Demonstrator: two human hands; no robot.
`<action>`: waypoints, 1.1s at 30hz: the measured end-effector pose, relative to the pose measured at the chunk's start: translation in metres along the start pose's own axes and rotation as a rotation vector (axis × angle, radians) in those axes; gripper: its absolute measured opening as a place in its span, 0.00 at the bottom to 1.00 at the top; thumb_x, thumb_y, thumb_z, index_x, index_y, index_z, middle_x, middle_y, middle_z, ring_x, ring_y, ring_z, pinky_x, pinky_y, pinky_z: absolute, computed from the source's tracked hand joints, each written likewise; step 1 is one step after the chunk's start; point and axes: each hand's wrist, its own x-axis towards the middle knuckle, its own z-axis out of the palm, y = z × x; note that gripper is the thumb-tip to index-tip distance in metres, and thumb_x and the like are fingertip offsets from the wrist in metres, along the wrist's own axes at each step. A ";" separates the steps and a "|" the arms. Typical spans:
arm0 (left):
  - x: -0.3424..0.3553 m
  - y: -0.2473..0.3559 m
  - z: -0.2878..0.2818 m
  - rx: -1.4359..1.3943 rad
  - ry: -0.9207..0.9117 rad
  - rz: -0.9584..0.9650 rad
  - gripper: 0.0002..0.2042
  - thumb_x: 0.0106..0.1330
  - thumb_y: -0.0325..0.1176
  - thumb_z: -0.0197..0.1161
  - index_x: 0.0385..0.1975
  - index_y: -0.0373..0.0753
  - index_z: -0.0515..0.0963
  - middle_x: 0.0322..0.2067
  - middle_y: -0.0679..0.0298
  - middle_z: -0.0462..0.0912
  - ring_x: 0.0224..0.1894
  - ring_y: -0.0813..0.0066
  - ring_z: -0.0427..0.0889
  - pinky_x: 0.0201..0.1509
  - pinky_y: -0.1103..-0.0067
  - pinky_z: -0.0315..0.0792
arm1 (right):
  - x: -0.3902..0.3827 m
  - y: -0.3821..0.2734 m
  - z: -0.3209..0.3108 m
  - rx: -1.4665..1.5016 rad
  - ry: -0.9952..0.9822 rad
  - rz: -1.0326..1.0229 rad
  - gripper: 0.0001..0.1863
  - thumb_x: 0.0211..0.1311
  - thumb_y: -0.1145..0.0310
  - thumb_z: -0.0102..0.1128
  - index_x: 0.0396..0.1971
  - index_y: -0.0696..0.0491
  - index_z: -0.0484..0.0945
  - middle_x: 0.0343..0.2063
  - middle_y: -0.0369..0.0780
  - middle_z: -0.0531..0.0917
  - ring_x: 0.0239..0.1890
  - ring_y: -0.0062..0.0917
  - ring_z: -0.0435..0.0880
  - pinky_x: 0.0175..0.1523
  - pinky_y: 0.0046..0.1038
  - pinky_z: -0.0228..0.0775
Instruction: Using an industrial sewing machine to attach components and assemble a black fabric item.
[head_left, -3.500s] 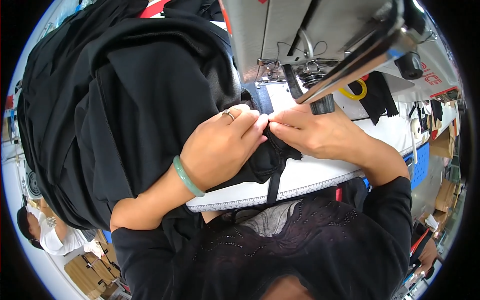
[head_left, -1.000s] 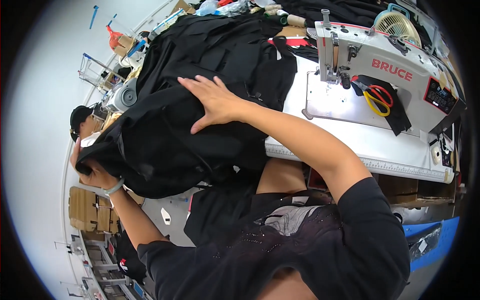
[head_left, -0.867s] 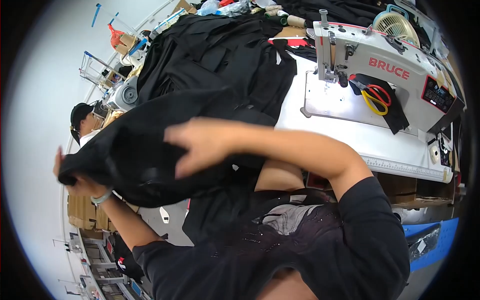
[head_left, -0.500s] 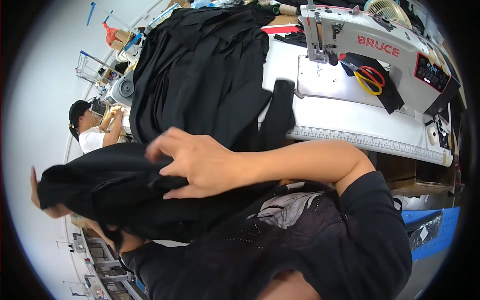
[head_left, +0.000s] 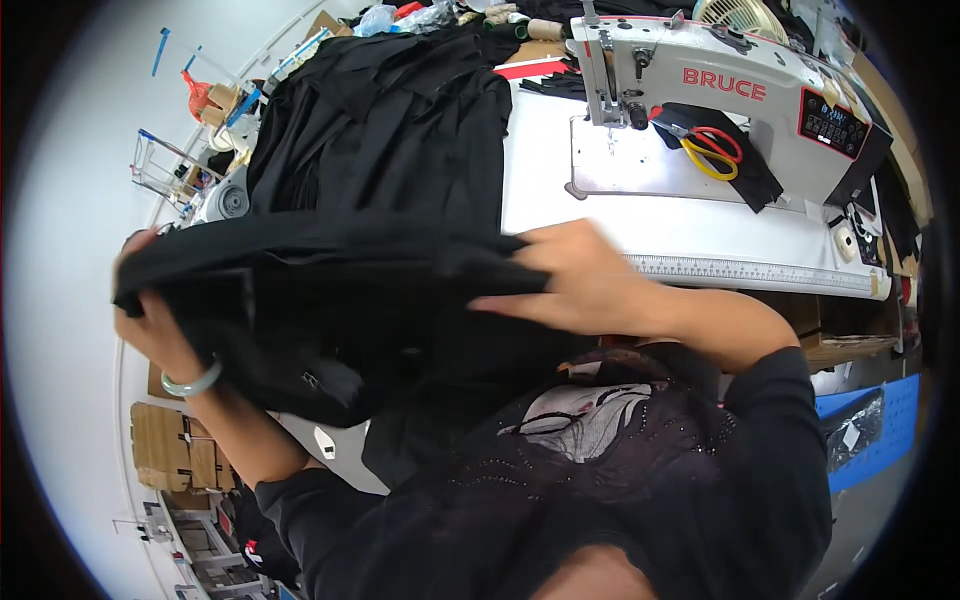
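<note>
A black garment is stretched sideways between my hands, its long folded edge running along the top. At the left end my left hand grips a corner, fingers wrapped over the cloth; a pale green bangle circles that wrist. My right hand, blurred by motion, pinches the other end of the edge between thumb and fingers. The lower part of the cloth hangs in loose folds in front of my body. Behind it, a large heap of black cloth covers the left side of the table.
A white sewing machine stands at the right on a white table. Scissors with red and yellow handles lie on black cloth beneath its arm. A ruler strip lines the front edge. Thread cones sit at the back.
My right hand has moved right, from above the garment to its right end, and closed on it. The left hand now grips the opposite corner, and the upper edge is pulled straight.
</note>
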 end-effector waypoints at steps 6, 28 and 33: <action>-0.092 0.024 0.049 -0.133 -0.503 -0.048 0.13 0.51 0.22 0.61 0.39 0.31 0.81 0.32 0.59 0.82 0.40 0.68 0.79 0.49 0.78 0.69 | -0.084 -0.012 -0.087 -0.637 0.051 -0.166 0.14 0.25 0.67 0.67 0.15 0.56 0.74 0.16 0.38 0.66 0.17 0.31 0.69 0.19 0.31 0.54; -0.207 0.054 0.088 -0.557 -1.034 -0.647 0.50 0.34 0.45 0.81 0.63 0.38 0.67 0.38 0.68 0.72 0.26 0.83 0.63 0.31 0.85 0.63 | -0.160 0.038 -0.078 -0.231 0.197 0.600 0.23 0.35 0.83 0.61 0.39 0.61 0.79 0.48 0.49 0.79 0.53 0.40 0.77 0.59 0.34 0.68; -0.255 0.062 0.136 -0.656 -1.280 -0.526 0.42 0.39 0.46 0.79 0.60 0.42 0.72 0.36 0.67 0.72 0.26 0.82 0.63 0.29 0.84 0.63 | -0.189 0.008 -0.134 -0.505 0.256 0.671 0.22 0.36 0.83 0.58 0.40 0.61 0.79 0.46 0.49 0.80 0.52 0.39 0.78 0.58 0.34 0.68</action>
